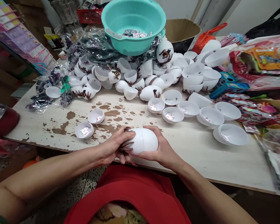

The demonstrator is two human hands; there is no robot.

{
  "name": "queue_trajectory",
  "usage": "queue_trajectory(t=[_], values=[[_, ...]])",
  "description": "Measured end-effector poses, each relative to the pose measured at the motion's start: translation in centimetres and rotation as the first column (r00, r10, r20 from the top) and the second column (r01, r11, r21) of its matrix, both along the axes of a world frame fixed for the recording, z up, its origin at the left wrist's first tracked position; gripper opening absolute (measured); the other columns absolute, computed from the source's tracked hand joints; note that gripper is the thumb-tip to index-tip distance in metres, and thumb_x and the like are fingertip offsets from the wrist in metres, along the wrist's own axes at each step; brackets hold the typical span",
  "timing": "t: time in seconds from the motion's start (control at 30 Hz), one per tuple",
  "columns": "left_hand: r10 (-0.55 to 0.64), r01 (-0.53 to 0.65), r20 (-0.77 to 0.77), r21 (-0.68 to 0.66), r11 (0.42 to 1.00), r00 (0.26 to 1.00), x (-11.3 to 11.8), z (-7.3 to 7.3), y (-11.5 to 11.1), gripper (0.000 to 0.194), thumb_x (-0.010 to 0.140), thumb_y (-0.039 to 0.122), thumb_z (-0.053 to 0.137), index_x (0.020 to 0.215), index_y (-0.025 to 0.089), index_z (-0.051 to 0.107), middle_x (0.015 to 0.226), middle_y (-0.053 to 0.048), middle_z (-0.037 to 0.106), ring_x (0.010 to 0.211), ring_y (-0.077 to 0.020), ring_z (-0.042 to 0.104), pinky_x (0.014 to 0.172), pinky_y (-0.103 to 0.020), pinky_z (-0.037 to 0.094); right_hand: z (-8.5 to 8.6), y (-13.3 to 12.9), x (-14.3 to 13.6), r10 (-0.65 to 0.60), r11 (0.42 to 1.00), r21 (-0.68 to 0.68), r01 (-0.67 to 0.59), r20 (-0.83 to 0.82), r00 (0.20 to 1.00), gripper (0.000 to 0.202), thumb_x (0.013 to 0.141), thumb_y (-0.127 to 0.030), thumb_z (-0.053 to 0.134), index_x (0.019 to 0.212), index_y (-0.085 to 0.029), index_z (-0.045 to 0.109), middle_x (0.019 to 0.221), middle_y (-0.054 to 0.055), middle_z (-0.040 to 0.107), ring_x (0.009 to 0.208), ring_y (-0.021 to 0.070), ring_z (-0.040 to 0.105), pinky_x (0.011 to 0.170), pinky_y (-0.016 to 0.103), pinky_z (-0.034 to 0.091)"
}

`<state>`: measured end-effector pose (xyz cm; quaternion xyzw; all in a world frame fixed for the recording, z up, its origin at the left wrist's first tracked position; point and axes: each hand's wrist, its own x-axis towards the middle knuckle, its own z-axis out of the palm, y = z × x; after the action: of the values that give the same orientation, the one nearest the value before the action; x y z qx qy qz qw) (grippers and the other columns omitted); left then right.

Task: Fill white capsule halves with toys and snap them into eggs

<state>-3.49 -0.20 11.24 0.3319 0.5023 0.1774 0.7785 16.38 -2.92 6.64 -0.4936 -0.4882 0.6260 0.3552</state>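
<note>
A white plastic egg (143, 141) with brown claw-like markings lies sideways between my two hands, over the front edge of the table. A seam runs round its middle, where two half shells meet. My left hand (121, 144) is closed round the marked end, thumb on top. My right hand (162, 149) grips the plain end, its thumb underneath near the seam. To the left of the egg stand two small white half shells (96, 116), each with a little printed packet inside. More half shells (173, 115) with packets are set out to the right.
A turquoise basin (133, 46) holding small packets stands at the back on plastic bags. Several loose half shells and printed eggs (165, 51) are heaped before it. Packaged toys (228, 85) crowd the right side, and a dark red bowl (4, 121) is at the far left.
</note>
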Motion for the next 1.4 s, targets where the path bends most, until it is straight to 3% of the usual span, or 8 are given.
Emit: queue_trajectory(t=[0.2, 0.8, 0.97, 1.07, 1.13, 1.17, 1.3, 1.4], values=[[0.035, -0.037, -0.041, -0.033, 0.999, 0.999, -0.3, -0.7, 0.0, 0.044, 0.082, 0.052, 0.064, 0.108, 0.026, 0.04, 0.073, 0.004, 0.06, 0.038, -0.0085, 0.054, 0.03, -0.015, 0.043, -0.7, -0.5, -1.4, -0.024, 0.994, -0.11, 0.007, -0.151, 0.988, 0.085, 0.056, -0.038, 0.093, 0.121, -0.028, 0.039, 0.113, 0.007, 0.059, 0.081, 0.0265, 0.068, 0.046, 0.029, 0.057], [0.121, -0.118, -0.059, 0.043, 0.992, 0.991, 0.5, -0.6, 0.2, 0.043, 0.081, 0.05, 0.063, 0.109, 0.024, 0.044, 0.071, 0.003, 0.058, 0.039, -0.0097, 0.054, 0.031, -0.018, 0.045, -0.5, 0.2, -1.7, -0.044, 0.994, -0.103, 0.033, -0.103, 0.994, 0.09, 0.05, -0.041, 0.094, 0.119, -0.028, 0.037, 0.113, 0.007, 0.054, 0.081, 0.0278, 0.067, 0.037, 0.026, 0.054], [0.073, -0.052, -0.114, 0.176, 0.983, 0.991, 0.2, -0.8, 1.0, 0.049, 0.08, 0.051, 0.065, 0.117, 0.025, 0.048, 0.08, 0.0, 0.057, 0.048, -0.0118, 0.057, 0.036, -0.021, 0.047, -0.6, 1.0, -1.2, -0.051, 0.992, -0.122, 0.025, -0.215, 0.975, 0.09, 0.059, -0.062, 0.084, 0.127, -0.03, 0.034, 0.125, 0.01, 0.05, 0.088, 0.028, 0.066, 0.05, 0.034, 0.061], [0.05, 0.07, -0.17, 0.633, 0.771, 0.984, -0.7, -1.2, 0.6, 0.061, 0.072, 0.043, 0.078, 0.125, 0.028, 0.052, 0.115, -0.008, 0.058, 0.095, -0.0245, 0.065, 0.076, -0.037, 0.06, -0.2, 1.2, -0.6, -0.026, 0.998, -0.058, 0.01, -0.277, 0.961, 0.084, 0.073, -0.074, 0.066, 0.137, -0.033, 0.03, 0.133, 0.011, 0.047, 0.098, 0.0289, 0.064, 0.07, 0.043, 0.063], [0.072, 0.088, -0.161, 0.802, 0.591, 0.984, -1.2, -1.7, 0.0, 0.078, 0.064, 0.039, 0.086, 0.131, 0.029, 0.049, 0.14, -0.01, 0.044, 0.13, -0.0326, 0.044, 0.106, -0.046, 0.045, -0.2, 0.9, -0.3, -0.049, 0.995, 0.072, 0.064, -0.197, 0.979, 0.085, 0.07, -0.07, 0.073, 0.136, -0.033, 0.034, 0.134, 0.01, 0.047, 0.106, 0.0312, 0.061, 0.078, 0.045, 0.06], [0.076, 0.053, -0.119, 0.81, 0.584, 0.99, -1.4, -2.0, -0.2, 0.089, 0.062, 0.041, 0.088, 0.137, 0.03, 0.042, 0.146, -0.011, 0.037, 0.136, -0.0343, 0.036, 0.111, -0.048, 0.04, -0.4, 0.7, -0.3, -0.087, 0.976, 0.188, 0.113, -0.139, 0.986, 0.086, 0.067, -0.066, 0.079, 0.134, -0.033, 0.036, 0.134, 0.01, 0.046, 0.112, 0.0331, 0.058, 0.084, 0.046, 0.058], [0.042, -0.124, 0.19, 0.444, 0.888, 0.981, -1.5, -2.2, -0.9, 0.107, 0.063, 0.066, 0.078, 0.146, 0.038, 0.017, 0.147, -0.013, 0.032, 0.12, -0.0332, 0.053, 0.087, -0.044, 0.057, -1.9, -0.7, -0.5, -0.224, 0.72, 0.676, 0.158, 0.01, 0.975, 0.077, 0.07, -0.042, 0.086, 0.128, -0.04, 0.036, 0.144, 0.007, 0.036, 0.135, 0.0353, 0.038, 0.105, 0.053, 0.043], [0.101, -0.167, 0.255, 0.252, 0.953, 0.962, -1.3, -2.0, -1.0, 0.084, 0.069, 0.064, 0.073, 0.136, 0.037, 0.028, 0.13, -0.01, 0.044, 0.089, -0.0242, 0.062, 0.053, -0.031, 0.057, -2.4, -1.5, -1.0, -0.181, 0.66, 0.749, 0.051, 0.093, 0.979, 0.07, 0.08, -0.035, 0.079, 0.13, -0.042, 0.032, 0.149, 0.007, 0.03, 0.14, 0.0344, 0.031, 0.106, 0.054, 0.04]])
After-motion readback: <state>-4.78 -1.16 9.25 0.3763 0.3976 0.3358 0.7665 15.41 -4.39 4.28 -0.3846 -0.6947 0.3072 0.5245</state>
